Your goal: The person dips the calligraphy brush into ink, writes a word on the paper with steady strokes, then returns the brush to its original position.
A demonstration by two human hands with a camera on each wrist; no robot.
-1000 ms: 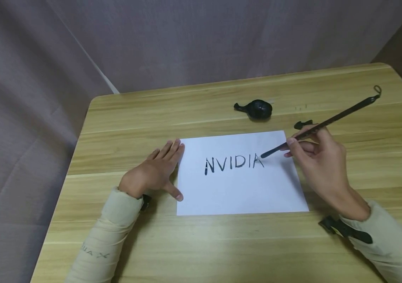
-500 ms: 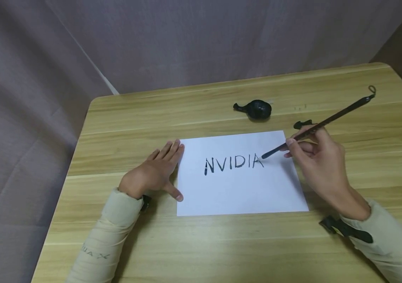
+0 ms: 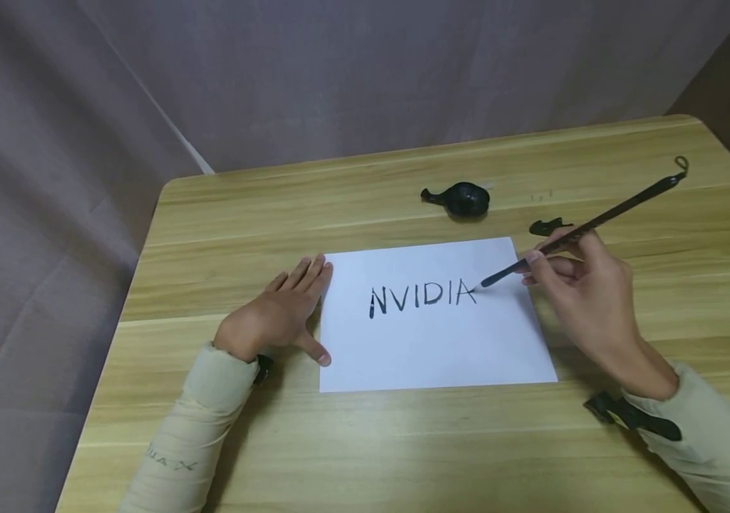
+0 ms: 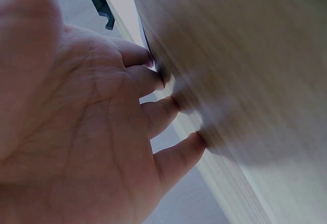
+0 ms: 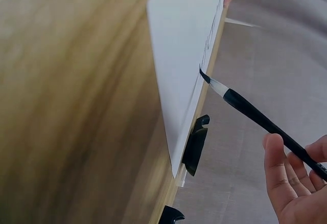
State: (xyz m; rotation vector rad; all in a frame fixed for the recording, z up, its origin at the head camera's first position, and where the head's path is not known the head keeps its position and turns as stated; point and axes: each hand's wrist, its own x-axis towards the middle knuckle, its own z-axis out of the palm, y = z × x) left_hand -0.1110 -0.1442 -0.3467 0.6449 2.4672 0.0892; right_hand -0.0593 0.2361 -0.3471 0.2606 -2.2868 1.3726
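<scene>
My right hand point(image 3: 589, 299) pinches a dark writing brush point(image 3: 602, 217) by its shaft, the handle slanting up to the right with a hanging loop at its end. Its inked tip is at the right side of the letter A on a white sheet of paper point(image 3: 429, 353). Black brushed letters point(image 3: 432, 294) on the sheet read NVIDIA. In the right wrist view, the brush's bristles point(image 5: 218, 87) are white with a black, bent tip. With its fingers spread, my left hand point(image 3: 278, 313) rests flat at the paper's left edge, thumb on the sheet's margin.
Behind the paper sits a black, glossy, gourd-shaped piece point(image 3: 464, 200). A smaller black piece point(image 3: 546, 226) lies beyond the right hand, partly covered by it. The wooden table point(image 3: 365, 456) has rounded back corners, and a grey curtain point(image 3: 365, 78) hangs behind it.
The brush tip has moved slightly right across the A, and its crossbar now shows. My right hand has shifted a little right with it. The left hand stays at the paper's edge.
</scene>
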